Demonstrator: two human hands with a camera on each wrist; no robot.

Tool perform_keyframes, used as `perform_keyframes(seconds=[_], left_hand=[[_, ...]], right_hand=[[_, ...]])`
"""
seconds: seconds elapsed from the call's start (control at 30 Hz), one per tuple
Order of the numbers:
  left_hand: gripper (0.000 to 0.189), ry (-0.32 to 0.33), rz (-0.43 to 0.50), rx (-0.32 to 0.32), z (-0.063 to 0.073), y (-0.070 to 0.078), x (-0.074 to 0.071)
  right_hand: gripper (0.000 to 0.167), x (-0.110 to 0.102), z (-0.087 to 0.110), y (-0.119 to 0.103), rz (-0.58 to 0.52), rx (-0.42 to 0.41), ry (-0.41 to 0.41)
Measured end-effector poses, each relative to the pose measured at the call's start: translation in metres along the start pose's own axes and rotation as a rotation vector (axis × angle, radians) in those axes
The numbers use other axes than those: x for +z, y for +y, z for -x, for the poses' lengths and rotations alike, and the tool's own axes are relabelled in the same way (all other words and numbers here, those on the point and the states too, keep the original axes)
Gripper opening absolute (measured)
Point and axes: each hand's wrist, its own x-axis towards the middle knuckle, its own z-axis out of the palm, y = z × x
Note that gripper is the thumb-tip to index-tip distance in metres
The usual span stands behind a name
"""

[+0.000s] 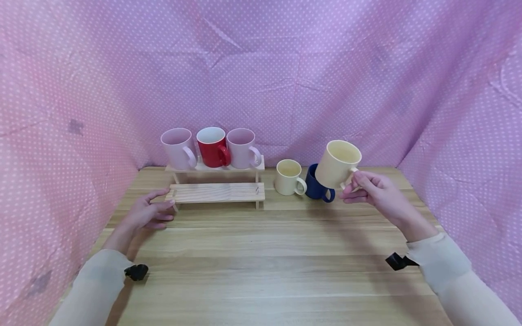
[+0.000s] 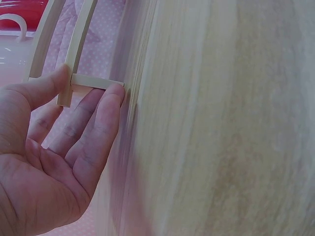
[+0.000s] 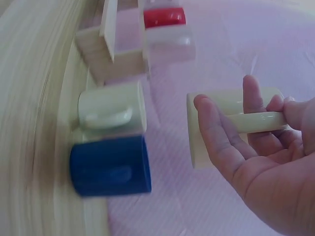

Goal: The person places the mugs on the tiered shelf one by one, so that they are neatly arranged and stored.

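Observation:
My right hand (image 1: 373, 192) holds a cream mug (image 1: 336, 165) by its handle, raised and tilted with its mouth up. In the right wrist view, the thumb and fingers are around that handle (image 3: 258, 122). Just left of it a dark blue mug (image 1: 314, 185) stands on the table, partly covered by the raised mug. A second cream mug (image 1: 287, 179) stands beside the blue one. My left hand (image 1: 147, 213) grips the left end of a two-tier wooden rack (image 1: 216, 192), thumb and fingers around the lower shelf's end and leg (image 2: 96, 81).
On the rack's upper tier stand a pale pink mug (image 1: 177, 147), a red mug with a white inside (image 1: 212, 151) and another pale pink mug (image 1: 241, 151). Pink dotted cloth (image 1: 285, 77) hangs behind and at both sides of the wooden table (image 1: 265, 267).

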Motion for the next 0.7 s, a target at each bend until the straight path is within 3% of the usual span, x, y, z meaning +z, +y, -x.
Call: perform_keyframes(seconds=[0.37, 0.7], left_hand=[[0.085, 0.007, -0.008, 0.001, 0.001, -0.001, 0.001], [0.084, 0.005, 0.002, 0.017, 0.001, -0.002, 0.001]], right_hand=[[0.039, 0.051, -0.021, -0.008, 0.064, 0.024, -0.086], [0.038, 0.113, -0.058, -0.006, 0.032, 0.028, -0.173]])
